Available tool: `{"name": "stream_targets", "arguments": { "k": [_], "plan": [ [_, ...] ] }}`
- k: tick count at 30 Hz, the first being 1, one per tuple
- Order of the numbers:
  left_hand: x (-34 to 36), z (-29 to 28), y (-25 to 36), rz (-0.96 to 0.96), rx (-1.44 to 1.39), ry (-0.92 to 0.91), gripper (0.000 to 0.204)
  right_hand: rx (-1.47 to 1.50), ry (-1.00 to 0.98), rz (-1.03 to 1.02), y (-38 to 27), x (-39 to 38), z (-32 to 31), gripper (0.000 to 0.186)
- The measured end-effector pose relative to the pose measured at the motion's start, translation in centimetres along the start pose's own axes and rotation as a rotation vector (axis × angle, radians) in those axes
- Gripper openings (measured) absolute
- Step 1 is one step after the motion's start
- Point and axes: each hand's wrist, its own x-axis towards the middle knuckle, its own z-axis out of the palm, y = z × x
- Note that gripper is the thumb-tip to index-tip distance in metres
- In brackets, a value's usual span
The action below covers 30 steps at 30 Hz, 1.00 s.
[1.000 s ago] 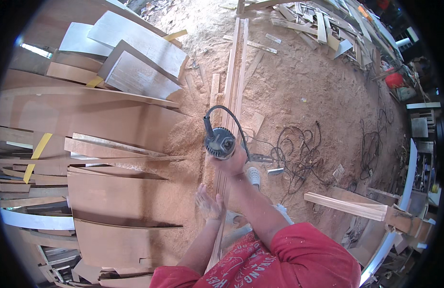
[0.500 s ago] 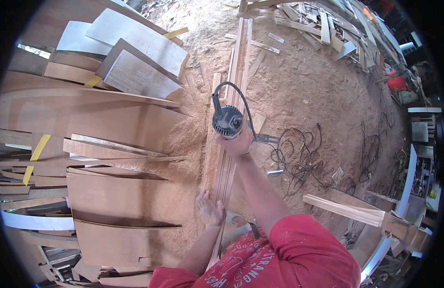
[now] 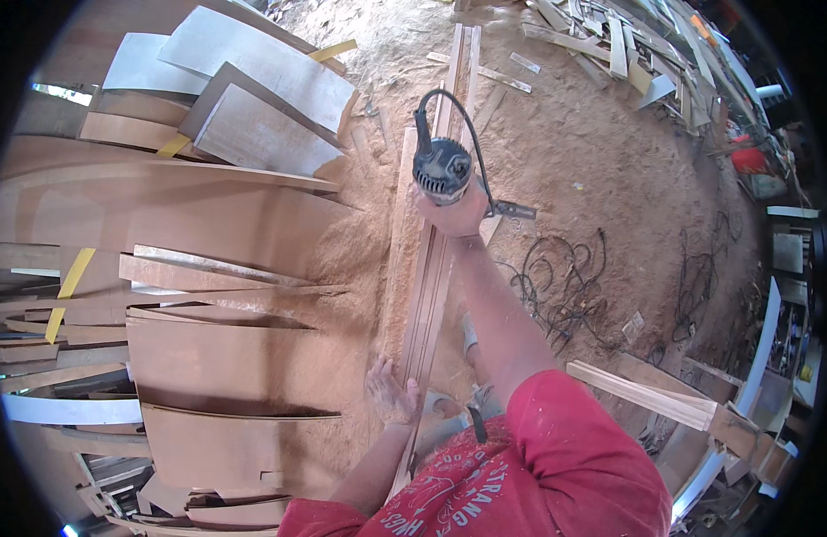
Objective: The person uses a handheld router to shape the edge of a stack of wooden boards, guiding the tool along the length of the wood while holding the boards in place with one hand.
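Note:
My right hand (image 3: 452, 208) grips a dark, dusty router (image 3: 442, 166), its black cord arching from the top. The tool rides on a long grooved wooden moulding (image 3: 422, 304) that runs lengthwise away from me. Nearer my body, my left hand (image 3: 393, 394) lies against the moulding's left side with fingers stretched out. A flat lighter strip (image 3: 404, 161) runs along that same side. A dark attachment (image 3: 516, 210) sticks out to the right of the router, whose underside is hidden by my hand and the body of the tool.
Cut sheets and boards (image 3: 216, 358) fill the left side. Scrap wood (image 3: 610, 49) is piled at the far right. Coiled cables (image 3: 556, 286) lie on the sawdust-covered floor (image 3: 610, 179). A bundle of strips (image 3: 641, 389) juts out at lower right; a red container (image 3: 749, 159) sits beyond.
My right hand has pushed the router steadily away from me along the moulding, my arm now further extended. My left hand has stayed near the same place on the wood.

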Motion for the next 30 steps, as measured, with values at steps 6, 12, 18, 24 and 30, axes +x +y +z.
{"name": "stream_targets", "arguments": {
  "k": [6, 12, 18, 24, 30],
  "plan": [
    [0.3, -0.1, 0.3, 0.018, 0.019, 0.026, 0.067, 0.016, -0.014, 0.018, 2.3, 3.9, 1.2, 0.071],
    [0.4, 0.2, 0.3, 0.034, 0.034, 0.016, 0.067, 0.093, -0.010, 0.016, 5.1, 9.0, 2.7, 0.073],
    [0.3, 0.3, 0.3, 0.007, 0.014, 0.035, 0.067, 0.006, -0.014, 0.015, 5.4, 13.5, 3.7, 0.070],
    [0.4, 0.0, 0.6, -0.012, 0.003, 0.038, 0.068, -0.009, 0.035, -0.057, 7.5, 18.9, 5.4, 0.070],
    [0.3, -0.6, 1.1, -0.038, 0.005, -0.009, 0.068, -0.128, 0.090, -0.094, 9.3, 24.8, 6.4, 0.063]
  ]
}}
